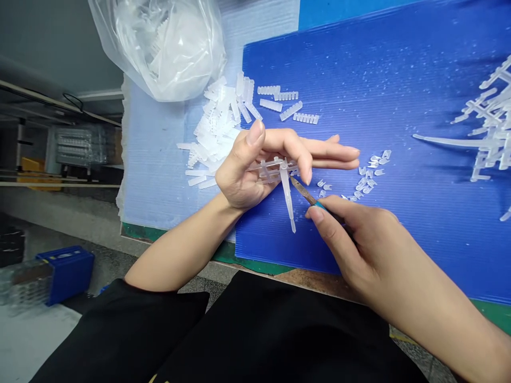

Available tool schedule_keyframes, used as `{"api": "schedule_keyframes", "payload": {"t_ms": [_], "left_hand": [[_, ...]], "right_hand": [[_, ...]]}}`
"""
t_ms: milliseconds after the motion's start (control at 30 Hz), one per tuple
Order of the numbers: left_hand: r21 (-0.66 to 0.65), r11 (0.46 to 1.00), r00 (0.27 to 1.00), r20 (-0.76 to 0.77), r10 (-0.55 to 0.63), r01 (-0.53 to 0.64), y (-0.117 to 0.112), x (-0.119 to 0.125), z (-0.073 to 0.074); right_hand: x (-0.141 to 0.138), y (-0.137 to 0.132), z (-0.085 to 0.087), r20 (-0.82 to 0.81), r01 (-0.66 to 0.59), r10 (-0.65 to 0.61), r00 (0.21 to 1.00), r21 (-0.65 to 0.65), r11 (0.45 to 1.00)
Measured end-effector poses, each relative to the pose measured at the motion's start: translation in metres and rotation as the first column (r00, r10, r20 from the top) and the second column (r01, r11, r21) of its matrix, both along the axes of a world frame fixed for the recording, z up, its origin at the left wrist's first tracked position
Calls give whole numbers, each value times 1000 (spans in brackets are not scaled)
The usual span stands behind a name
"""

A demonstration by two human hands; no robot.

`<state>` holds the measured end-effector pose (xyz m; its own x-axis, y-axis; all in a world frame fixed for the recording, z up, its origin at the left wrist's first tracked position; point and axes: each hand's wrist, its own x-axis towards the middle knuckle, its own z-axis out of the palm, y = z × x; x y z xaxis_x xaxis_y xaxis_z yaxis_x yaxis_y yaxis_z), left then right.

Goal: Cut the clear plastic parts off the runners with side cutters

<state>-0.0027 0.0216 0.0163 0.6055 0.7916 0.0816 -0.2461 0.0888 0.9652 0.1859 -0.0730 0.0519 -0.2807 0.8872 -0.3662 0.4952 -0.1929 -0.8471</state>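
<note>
The left hand [245,175] is half open, with the palm turned up. A clear plastic moulding [286,191] is held among its bent thumb and fingers, while the outer fingers [335,154] are stretched out beyond it. The right hand [355,247] is closed in a firm pinch on a craft knife [307,192] with a teal grip, and the blade is set against the moulding. The hands are close together but are kept apart by the knife's length, and both are held over a blue corrugated plastic sheet [399,80].

That sheet is laid on a worktop [227,254] with a green edge, and a paler blue sheet [154,175] is placed beside it on the left. The floor [107,255] is seen below the worktop, with a blue crate [66,274] standing on it. Black clothing [239,330] fills the bottom of the view.

A clear plastic bag [159,48] of mouldings is slumped at the far edge of the paler sheet. A branched plastic runner [493,125] is lying at the right. A heap of comb-like pieces [215,133] is piled across both sheets, short toothed strips [289,110] are set out beside it, and tiny forked clips [367,181] are scattered just past the left fingertips.
</note>
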Motion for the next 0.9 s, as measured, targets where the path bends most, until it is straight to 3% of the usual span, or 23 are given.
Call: {"api": "schedule_keyframes", "payload": {"t_ms": [167, 267, 367, 600, 900], "left_hand": [[-92, 994, 997, -50, 59, -63, 0, 8, -8], [-118, 992, 999, 2, 40, -39, 0, 8, -6], [-138, 990, 999, -39, 2, -7, 0, 5, -2], [60, 993, 988, 116, 99, -106, -3, 11, -9], [58, 993, 993, -56, 106, -103, 0, 7, 2]], "right_hand": [[0, 3, -5, 48, 15, -14, 999, -17, 1000], [-1, 4, -5, 27, 21, -21, 999, -11, 1000], [0, 4, -3, -34, 21, -21, 999, -20, 1000], [0, 3, 0, -103, 1, -12, 995, -106, 994], [1, -2, -2, -143, 47, -63, 988, -117, 992]]}}
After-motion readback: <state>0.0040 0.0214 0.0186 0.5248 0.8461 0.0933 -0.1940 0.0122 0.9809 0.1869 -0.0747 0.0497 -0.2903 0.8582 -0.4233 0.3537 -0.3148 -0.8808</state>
